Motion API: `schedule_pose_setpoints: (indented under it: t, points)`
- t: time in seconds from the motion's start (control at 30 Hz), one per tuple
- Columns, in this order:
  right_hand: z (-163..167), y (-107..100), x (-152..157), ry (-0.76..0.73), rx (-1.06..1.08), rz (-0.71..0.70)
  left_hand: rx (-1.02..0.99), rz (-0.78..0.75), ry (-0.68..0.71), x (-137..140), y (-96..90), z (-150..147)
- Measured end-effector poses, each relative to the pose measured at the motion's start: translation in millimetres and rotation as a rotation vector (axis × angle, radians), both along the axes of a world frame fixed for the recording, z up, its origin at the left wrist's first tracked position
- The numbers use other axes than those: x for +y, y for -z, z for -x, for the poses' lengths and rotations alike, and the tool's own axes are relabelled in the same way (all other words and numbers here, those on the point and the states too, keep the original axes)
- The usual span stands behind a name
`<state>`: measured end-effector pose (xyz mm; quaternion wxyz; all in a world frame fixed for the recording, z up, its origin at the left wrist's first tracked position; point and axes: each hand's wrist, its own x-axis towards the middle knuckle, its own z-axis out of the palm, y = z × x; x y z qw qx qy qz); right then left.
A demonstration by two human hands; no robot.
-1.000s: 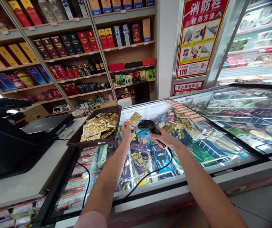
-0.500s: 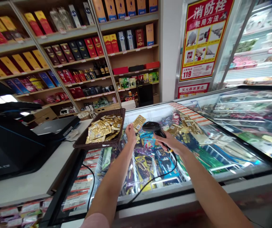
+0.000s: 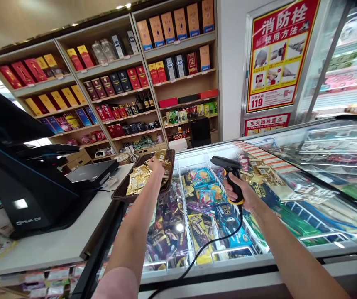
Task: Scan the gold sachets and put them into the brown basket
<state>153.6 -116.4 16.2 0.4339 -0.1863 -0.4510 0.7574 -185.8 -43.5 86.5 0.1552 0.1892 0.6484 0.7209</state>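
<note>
My left hand (image 3: 156,165) is above the dark brown woven basket (image 3: 171,176), its fingers closed on a gold packet (image 3: 161,154). Several similar gold foil packets (image 3: 138,179) lie heaped in the basket beneath it. My right hand (image 3: 243,194) grips a black barcode scanner (image 3: 235,189) with yellow trim by its handle, over the freezer. From the handle a black cord (image 3: 208,246) runs down towards the front edge. Under the scanner, the open-topped chest freezer (image 3: 222,148) holds wire-divided compartments of colourful packets (image 3: 206,195).
On the left counter (image 3: 93,226) stands a black checkout terminal (image 3: 38,195). Shelves of boxed goods (image 3: 116,87) line the back wall. A red and yellow fire-hydrant poster (image 3: 279,58) hangs at right. Sliding glass (image 3: 337,153) covers the freezer's right side.
My left hand has moved left with the gold packet, from above the freezer to over the basket. The scanner, in my right hand, has shifted right and turned. The view has swung left.
</note>
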Motion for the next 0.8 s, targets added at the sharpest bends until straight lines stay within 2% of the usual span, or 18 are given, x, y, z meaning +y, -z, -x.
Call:
schedule_pose_setpoints:
  t: [0.13, 0.23, 0.3, 0.4, 0.5, 0.57, 0.67, 0.8]
  points:
    - [-6, 2, 9, -0.011, 0.172, 0.025, 0.228, 0.126, -0.033, -7, -7.4, 12]
    - [-11, 2, 14, 0.016, 0.313, 0.011, 0.449, 0.182, 0.061, 0, 3.0, -14]
    - [-14, 1, 14, 0.045, 0.388, -0.004, 0.576, 0.213, 0.196, 10, 20.3, -47]
    - [-16, -1, 12, 0.077, 0.439, -0.038, 0.693, 0.267, 0.432, 19, 58.5, -111]
    - [-15, -1, 13, 0.089, 0.425, -0.057, 0.768, 0.296, 0.666, 18, 97.1, -171]
    - [-13, 0, 14, 0.094, 0.381, -0.058, 0.802, 0.296, 0.763, 14, 115.1, -200]
    - [-9, 1, 16, 0.086, 0.298, -0.057, 0.843, 0.262, 0.84, 11, 128.0, -221]
    - [-5, -3, 14, 0.076, 0.246, -0.062, 0.822, 0.242, 0.888, 14, 131.4, -224]
